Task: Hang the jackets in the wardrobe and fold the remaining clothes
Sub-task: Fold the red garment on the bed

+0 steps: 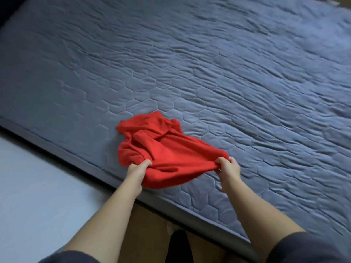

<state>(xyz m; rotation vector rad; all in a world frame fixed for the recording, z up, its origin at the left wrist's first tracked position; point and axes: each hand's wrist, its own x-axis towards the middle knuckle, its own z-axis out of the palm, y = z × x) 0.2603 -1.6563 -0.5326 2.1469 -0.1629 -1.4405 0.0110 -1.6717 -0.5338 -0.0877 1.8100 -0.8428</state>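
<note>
Step in hand: folding one of the remaining clothes, by my reading; it looks like the spreading-out stage before any fold is made.
Task's thing: a red garment (163,150) lies crumpled on the bed (247,82), close to the bed's near edge, at about 6 o'clock from the middle of the view.
Left hand: the left hand (137,170) grips the garment's near hem with fingers curled into the cloth, at about 7 o'clock from the garment's middle.
Right hand: the right hand (228,168) pinches the same hem between 3 and 4 o'clock, so the cloth is stretched between the two hands.
Garment's shape: the far part, toward 11 o'clock, is bunched in thick folds; what kind of garment it is cannot be told.
Next move calls for: likely a lift or pull to flatten the bunched far part, both grips kept even so that the hem lies straight.
Around: a quilted grey-blue cover with hexagon stitching, a pale floor (38,186) at 8 o'clock, a dark foot (176,245) at 6 o'clock.
In the way: nothing lies on the cover near the garment; the near edge is close, so loose cloth could slide off.
Not in view: wardrobe and jackets.
</note>
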